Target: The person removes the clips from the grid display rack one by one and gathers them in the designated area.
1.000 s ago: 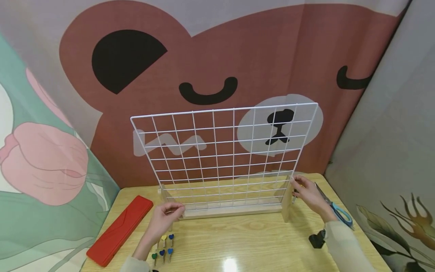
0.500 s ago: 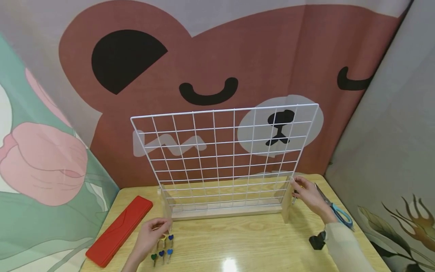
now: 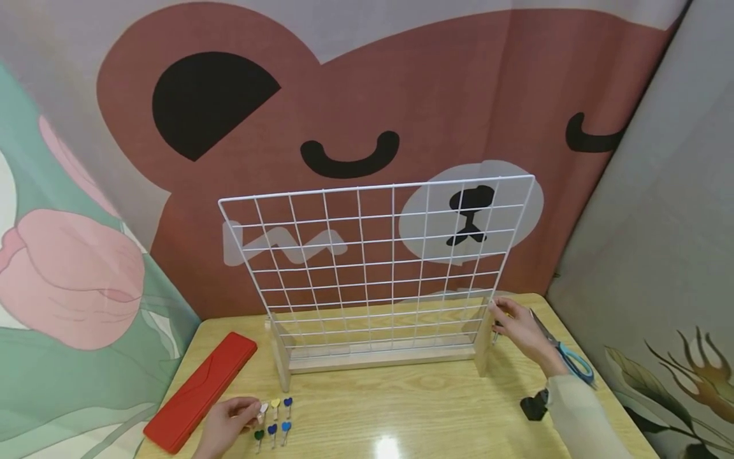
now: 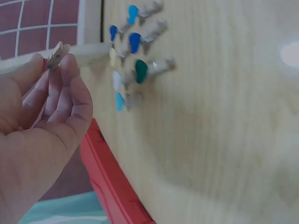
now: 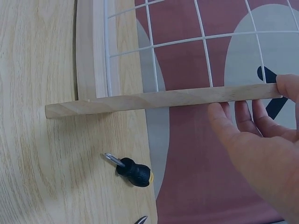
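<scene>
A white wire grid (image 3: 378, 255) stands upright in a wooden base (image 3: 378, 362) with a post at each end. My right hand (image 3: 518, 325) grips the upper part of the right wooden post (image 5: 163, 99), thumb at its top end and fingertips along its side. In the left wrist view my left hand (image 4: 51, 100) pinches a small wooden clothespin (image 4: 55, 57) with a bit of red on it. That hand is beside several mini clothespins with heart tops, among them a white one (image 3: 263, 409), a yellow one (image 3: 275, 406) and a green one (image 3: 260, 435).
A red flat case (image 3: 201, 392) lies left of the clothespins. Scissors with blue handles (image 3: 576, 364) lie beyond the right hand, and a black object (image 3: 535, 405) is by the right sleeve. A stubby screwdriver (image 5: 133, 171) lies beside the right post.
My left hand has drawn back from the left end of the stand, down and left to beside the clothespins. My right hand has stayed on the right post.
</scene>
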Tool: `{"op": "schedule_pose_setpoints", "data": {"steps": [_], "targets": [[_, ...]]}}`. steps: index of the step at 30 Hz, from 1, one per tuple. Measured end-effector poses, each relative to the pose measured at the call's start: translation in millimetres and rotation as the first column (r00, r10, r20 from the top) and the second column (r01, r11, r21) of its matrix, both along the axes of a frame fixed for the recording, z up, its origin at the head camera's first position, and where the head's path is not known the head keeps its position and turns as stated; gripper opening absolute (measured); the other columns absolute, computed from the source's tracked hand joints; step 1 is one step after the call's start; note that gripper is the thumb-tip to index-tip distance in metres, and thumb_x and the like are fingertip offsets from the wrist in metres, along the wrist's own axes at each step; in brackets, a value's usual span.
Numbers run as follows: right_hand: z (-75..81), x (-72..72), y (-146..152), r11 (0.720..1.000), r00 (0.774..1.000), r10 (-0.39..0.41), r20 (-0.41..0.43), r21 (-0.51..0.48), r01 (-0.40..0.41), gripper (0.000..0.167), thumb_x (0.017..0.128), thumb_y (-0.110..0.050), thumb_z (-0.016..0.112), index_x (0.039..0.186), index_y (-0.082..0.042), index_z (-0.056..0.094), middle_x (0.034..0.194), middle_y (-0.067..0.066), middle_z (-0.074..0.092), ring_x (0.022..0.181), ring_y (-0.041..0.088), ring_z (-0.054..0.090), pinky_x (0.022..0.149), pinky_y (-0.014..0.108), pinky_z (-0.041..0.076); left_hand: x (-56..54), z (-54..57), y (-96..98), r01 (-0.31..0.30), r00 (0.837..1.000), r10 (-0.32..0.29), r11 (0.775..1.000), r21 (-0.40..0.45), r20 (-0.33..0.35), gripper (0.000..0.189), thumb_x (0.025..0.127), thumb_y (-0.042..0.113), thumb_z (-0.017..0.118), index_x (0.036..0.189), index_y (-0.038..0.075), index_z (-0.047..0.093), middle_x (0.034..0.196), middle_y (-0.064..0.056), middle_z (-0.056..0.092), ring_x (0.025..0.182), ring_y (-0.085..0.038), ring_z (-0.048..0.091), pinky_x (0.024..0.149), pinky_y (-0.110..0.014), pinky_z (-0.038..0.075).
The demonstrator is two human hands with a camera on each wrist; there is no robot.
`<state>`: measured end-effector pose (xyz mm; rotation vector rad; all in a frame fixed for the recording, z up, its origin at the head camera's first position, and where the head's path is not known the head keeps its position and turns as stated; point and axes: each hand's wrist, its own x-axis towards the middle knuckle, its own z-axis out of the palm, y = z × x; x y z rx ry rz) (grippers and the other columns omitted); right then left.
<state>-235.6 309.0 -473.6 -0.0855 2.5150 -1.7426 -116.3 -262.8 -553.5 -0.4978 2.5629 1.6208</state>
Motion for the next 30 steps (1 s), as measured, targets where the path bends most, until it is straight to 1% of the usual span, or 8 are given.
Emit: {"op": "schedule_pose_setpoints", "data": {"steps": [4,7,10,12,17,23,26,30], "targets": [[0.4,-1.5,0,1.0,1.0,-0.001,-0.002,0.023,0.001,0.064,0.102,-0.041,0.041,0.14,0.01,0.031,0.134,0.029,0.038,0.127,0.043,0.039,0.097,0.046,0.044,3.2,-13.0,-10.0,-0.014,0.999,0.015,1.0,-0.018,0.035,0.024,0.089,0.013,0.069,0.1,-0.008,0.068,0.075,-0.009,0.068,0.066,-0.022,0.065,0.061,-0.036,0.055],[0.8,-1.7,-1,0.999,1.0,-0.005,-0.008,0.04,0.005,0.063,0.102,-0.042,0.042,0.137,0.009,0.034,0.132,0.027,0.04,0.125,0.041,0.042,0.094,0.043,0.047,6.8,-22.5,-16.3,-0.002,0.999,0.006,0.998,-0.064,0.054,0.021,0.087,0.014,0.071,0.094,-0.006,0.069,0.072,-0.006,0.067,0.064,-0.02,0.064,0.058,-0.032,0.054],[1.8,-1.3,-2,0.999,1.0,-0.002,-0.015,0.044,0.003,0.061,0.102,-0.04,0.042,0.136,0.009,0.035,0.131,0.027,0.041,0.124,0.04,0.043,0.093,0.041,0.048,11.1,-30.0,-21.2,0.03,0.996,-0.022,0.995,-0.095,0.085,0.02,0.086,0.015,0.071,0.092,-0.004,0.07,0.069,-0.003,0.065,0.063,-0.02,0.063,0.058,-0.032,0.052],[2.1,-1.0,-2,0.999,1.0,-0.003,-0.013,0.039,0.003,0.061,0.102,-0.04,0.043,0.137,0.009,0.035,0.131,0.027,0.041,0.124,0.041,0.043,0.093,0.042,0.048,12.9,-32.6,-23.1,0.044,0.994,-0.033,0.994,-0.102,0.105,0.022,0.086,0.017,0.072,0.092,-0.004,0.071,0.068,-0.003,0.065,0.062,-0.019,0.063,0.058,-0.033,0.052],[2.8,0.0,-2,1.0,1.0,-0.007,-0.012,0.029,0.007,0.063,0.102,-0.039,0.043,0.14,0.01,0.032,0.134,0.029,0.04,0.126,0.043,0.042,0.094,0.042,0.047,13.3,-36.1,-26.9,0.075,0.988,-0.054,0.986,-0.15,0.144,0.017,0.087,0.014,0.07,0.092,-0.003,0.072,0.068,-0.002,0.065,0.062,-0.018,0.061,0.058,-0.034,0.049],[2.1,0.2,-1,1.0,1.0,-0.013,-0.014,0.023,0.014,0.062,0.102,-0.038,0.042,0.139,0.011,0.033,0.132,0.03,0.041,0.125,0.044,0.042,0.095,0.042,0.047,13.8,-47.1,-32.3,0.096,0.978,-0.052,0.972,-0.216,0.201,0.012,0.086,0.01,0.07,0.089,-0.001,0.072,0.068,0.0,0.065,0.06,-0.013,0.059,0.058,-0.031,0.049],[2.5,0.7,-1,1.0,1.0,-0.014,-0.007,0.021,0.014,0.061,0.103,-0.038,0.042,0.138,0.011,0.033,0.131,0.029,0.041,0.125,0.043,0.042,0.095,0.042,0.047,14.2,-50.9,-33.0,0.096,0.977,-0.048,0.969,-0.229,0.207,0.013,0.085,0.012,0.072,0.087,-0.001,0.071,0.066,0.0,0.064,0.059,-0.013,0.059,0.057,-0.031,0.049],[4.1,1.1,-2,1.0,1.0,-0.006,-0.007,0.013,0.006,0.06,0.103,-0.037,0.041,0.138,0.011,0.033,0.131,0.029,0.04,0.126,0.044,0.04,0.096,0.044,0.045,13.6,-51.9,-32.6,0.095,0.98,-0.05,0.968,-0.231,0.191,0.018,0.081,0.017,0.077,0.084,0.001,0.071,0.065,0.0,0.063,0.059,-0.014,0.059,0.056,-0.032,0.049]]}}
